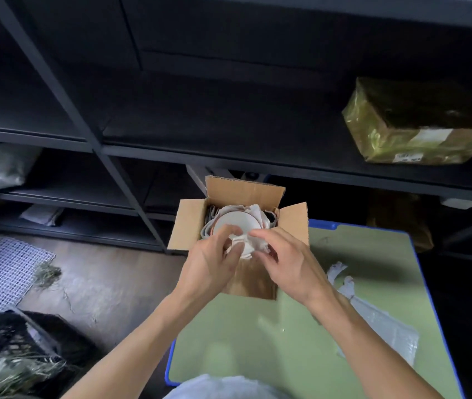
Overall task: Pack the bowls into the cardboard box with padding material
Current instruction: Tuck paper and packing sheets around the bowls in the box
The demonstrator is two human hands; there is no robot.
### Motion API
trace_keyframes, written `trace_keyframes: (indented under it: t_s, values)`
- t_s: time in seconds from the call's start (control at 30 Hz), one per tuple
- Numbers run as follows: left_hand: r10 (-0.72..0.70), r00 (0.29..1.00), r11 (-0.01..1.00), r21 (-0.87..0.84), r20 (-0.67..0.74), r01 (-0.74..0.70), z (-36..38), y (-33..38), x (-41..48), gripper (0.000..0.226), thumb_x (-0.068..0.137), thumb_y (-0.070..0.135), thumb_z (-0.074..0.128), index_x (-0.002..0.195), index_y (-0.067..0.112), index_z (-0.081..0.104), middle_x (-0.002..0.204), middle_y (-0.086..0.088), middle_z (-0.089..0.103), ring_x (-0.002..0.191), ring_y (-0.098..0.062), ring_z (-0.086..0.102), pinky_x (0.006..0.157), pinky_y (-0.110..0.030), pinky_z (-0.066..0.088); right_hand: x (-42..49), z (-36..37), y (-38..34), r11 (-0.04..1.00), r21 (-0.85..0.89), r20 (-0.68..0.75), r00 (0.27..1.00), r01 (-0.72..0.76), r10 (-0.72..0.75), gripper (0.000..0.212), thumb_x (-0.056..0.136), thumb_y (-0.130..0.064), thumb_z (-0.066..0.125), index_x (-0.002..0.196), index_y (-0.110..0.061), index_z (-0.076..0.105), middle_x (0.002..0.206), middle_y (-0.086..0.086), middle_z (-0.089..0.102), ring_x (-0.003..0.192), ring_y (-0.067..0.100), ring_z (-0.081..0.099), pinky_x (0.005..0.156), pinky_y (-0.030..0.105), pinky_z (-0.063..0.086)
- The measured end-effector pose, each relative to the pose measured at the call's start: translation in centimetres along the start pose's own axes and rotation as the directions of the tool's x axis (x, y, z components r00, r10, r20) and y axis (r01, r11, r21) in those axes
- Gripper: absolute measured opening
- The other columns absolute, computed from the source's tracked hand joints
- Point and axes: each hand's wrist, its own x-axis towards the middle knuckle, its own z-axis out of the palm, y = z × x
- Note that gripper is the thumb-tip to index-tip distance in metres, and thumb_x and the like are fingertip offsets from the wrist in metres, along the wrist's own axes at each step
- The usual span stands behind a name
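An open cardboard box point(293, 223) stands at the far left corner of a green table point(272, 341), its flaps spread. Inside it lies a white bowl point(236, 221) with crumpled paper padding point(256, 211) around its rim. Just above the box's near edge, my left hand point(213, 262) and my right hand point(285, 262) together pinch a small crumpled wad of white paper point(239, 241). The near part of the bowl is hidden behind my fingers.
More white paper and bubble wrap point(378, 318) lie on the table's right side. Dark metal shelving point(142, 151) stands behind, with a gold-wrapped parcel point(413, 125) on it. A black crate point(13, 341) with straw and a white mesh mat point(1, 272) sit on the floor at left.
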Motion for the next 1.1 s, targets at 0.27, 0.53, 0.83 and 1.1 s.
trace_keyframes:
  t_s: [0.27,0.53,0.83,1.1]
  values:
    - [-0.011,0.997,0.997,-0.074,0.072,0.016,-3.5,-4.2,3.0,0.033,0.092,0.020,0.061,0.124,0.030,0.058,0.091,0.015,0.064,0.079,0.001,0.058,0.064,-0.012,0.043,6.6,2.7,-2.4,0.997,-0.010,0.062,0.995,-0.072,0.072,0.038,0.094,-0.018,0.064,0.130,-0.032,0.061,0.123,-0.016,0.063,0.103,0.008,0.059,0.093,0.030,0.047]
    - [-0.028,0.998,0.998,0.062,-0.058,0.032,-4.1,-6.1,7.0,0.026,0.092,0.032,0.056,0.117,0.032,0.046,0.095,0.008,0.058,0.076,-0.017,0.056,0.064,-0.041,0.051,12.6,3.6,-3.3,0.976,-0.209,0.112,0.993,0.059,-0.036,0.032,0.097,-0.018,0.057,0.124,-0.032,0.047,0.115,-0.008,0.063,0.102,0.019,0.059,0.079,0.040,0.048]
    - [0.068,0.988,0.938,0.346,-0.135,-0.017,-1.9,-7.4,7.6,0.029,0.087,0.028,0.067,0.111,0.013,0.060,0.097,-0.002,0.056,0.089,-0.022,0.054,0.067,-0.034,0.047,13.4,5.9,-0.5,0.883,-0.376,0.099,0.960,0.280,-0.262,0.028,0.093,-0.011,0.060,0.117,-0.025,0.060,0.114,-0.007,0.060,0.101,0.019,0.061,0.061,0.037,0.056]
    - [0.088,0.982,0.921,0.388,-0.166,-0.017,-1.4,-7.5,7.6,0.021,0.094,0.034,0.060,0.106,0.017,0.061,0.097,0.000,0.057,0.084,-0.019,0.055,0.063,-0.036,0.050,13.6,6.7,0.2,0.874,-0.417,0.056,0.967,0.249,-0.248,0.031,0.094,-0.013,0.063,0.119,-0.031,0.060,0.103,-0.005,0.047,0.060,0.017,0.056,0.044,0.029,0.050]
